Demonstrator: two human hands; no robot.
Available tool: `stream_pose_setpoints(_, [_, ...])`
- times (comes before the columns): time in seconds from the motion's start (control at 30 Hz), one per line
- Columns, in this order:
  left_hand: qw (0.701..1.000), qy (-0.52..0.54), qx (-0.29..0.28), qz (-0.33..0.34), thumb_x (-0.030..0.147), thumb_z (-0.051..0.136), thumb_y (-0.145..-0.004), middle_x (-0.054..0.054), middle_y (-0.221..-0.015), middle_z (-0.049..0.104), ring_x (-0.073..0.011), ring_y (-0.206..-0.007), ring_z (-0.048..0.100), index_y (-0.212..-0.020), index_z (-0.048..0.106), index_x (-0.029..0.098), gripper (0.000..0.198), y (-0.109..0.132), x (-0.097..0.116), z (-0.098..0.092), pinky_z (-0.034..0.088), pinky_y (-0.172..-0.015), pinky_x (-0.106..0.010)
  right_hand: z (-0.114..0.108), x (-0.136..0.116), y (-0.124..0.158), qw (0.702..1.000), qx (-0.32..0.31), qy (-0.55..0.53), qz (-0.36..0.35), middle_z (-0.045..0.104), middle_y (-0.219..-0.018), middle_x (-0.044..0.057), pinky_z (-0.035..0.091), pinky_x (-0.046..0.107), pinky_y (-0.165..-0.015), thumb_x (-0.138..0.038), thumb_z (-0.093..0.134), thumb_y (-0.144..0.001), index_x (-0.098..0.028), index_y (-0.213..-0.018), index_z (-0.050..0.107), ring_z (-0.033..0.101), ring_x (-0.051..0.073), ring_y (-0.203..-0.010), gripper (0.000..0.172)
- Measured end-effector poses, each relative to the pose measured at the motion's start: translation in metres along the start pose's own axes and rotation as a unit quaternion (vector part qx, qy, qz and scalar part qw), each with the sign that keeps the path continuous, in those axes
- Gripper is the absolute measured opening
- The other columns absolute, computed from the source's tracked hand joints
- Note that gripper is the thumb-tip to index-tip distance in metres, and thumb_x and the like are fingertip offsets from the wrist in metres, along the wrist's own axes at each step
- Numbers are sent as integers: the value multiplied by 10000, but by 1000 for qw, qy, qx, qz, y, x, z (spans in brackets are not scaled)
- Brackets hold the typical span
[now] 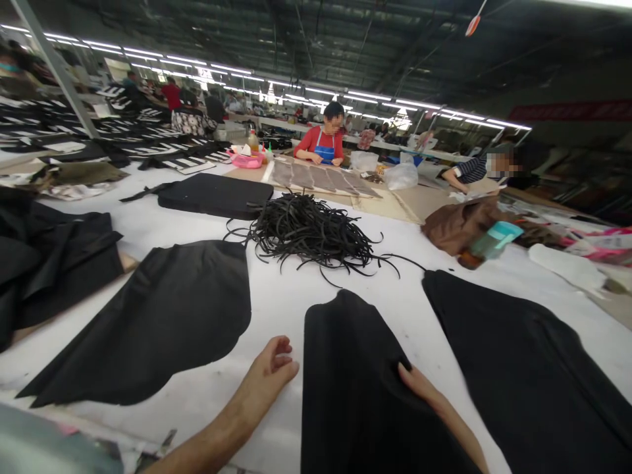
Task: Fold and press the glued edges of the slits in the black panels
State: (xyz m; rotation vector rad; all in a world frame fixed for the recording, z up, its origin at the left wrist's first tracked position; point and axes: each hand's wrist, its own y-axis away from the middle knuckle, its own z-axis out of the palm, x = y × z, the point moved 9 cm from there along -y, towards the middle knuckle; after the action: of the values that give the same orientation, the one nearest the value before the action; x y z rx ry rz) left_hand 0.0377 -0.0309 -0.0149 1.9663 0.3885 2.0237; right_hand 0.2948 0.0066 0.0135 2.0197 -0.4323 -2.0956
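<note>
A cut piece of black fabric (345, 375) is spread out in front of me, its near part running out of the bottom of the view. My right hand (419, 383) grips its right edge, thumb on top and the other fingers hidden beneath. Just left of the fabric, my left hand (277, 363) hovers with its fingers loosely curled and apart, holding nothing. Similar black fabric pieces lie on the left (197, 309) and on the right (523, 355). Beyond them sits a tangled heap of thin black strips (311, 230).
All this lies on a white tabletop (276, 296). Behind the strips is a flat black rectangular stack (212, 195). A bottle with a turquoise lid (494, 242) stands by brown cloth (459, 224) at right. A person in red (320, 141) works across the table.
</note>
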Motion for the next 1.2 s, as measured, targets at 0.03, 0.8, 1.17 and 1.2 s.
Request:
stream_pose_setpoints(0.03, [999,43,13,-12,383,596,-669,-136,-1194,485,-202,-1084,499,-1109,413,154,529,1,-4,-1,390,-953,-317,8,-8,1,1000,-8,-6,-9,695,-950,88,289,445,-1044,-461,744,-524,-220,-973,696,427,349,-1202,512])
stream_pose_setpoints(0.8, [971,224,-78,-6,492,569,-773,-116,-876,683,-226,-826,636,-944,637,82,449,-16,36,28,508,-746,-308,1,-29,43,906,118,369,-168,576,-1130,84,425,410,-907,-512,543,-716,-255,-1066,549,547,283,-1018,434])
stream_pose_setpoints(1.17, [995,34,-47,84,533,453,-815,-12,-710,619,-152,-726,547,-738,607,145,425,5,88,38,446,-647,-215,111,-40,53,917,59,327,-221,571,-1181,51,487,315,-852,-332,516,-776,-262,-1202,457,569,234,-1045,436])
stream_pose_setpoints(1.2, [993,10,-57,103,515,446,-826,-5,-688,603,-144,-702,534,-704,589,147,413,6,92,39,433,-625,-209,109,-41,53,908,71,336,-241,578,-1174,57,489,313,-846,-320,472,-803,-255,-1202,464,577,231,-1033,404])
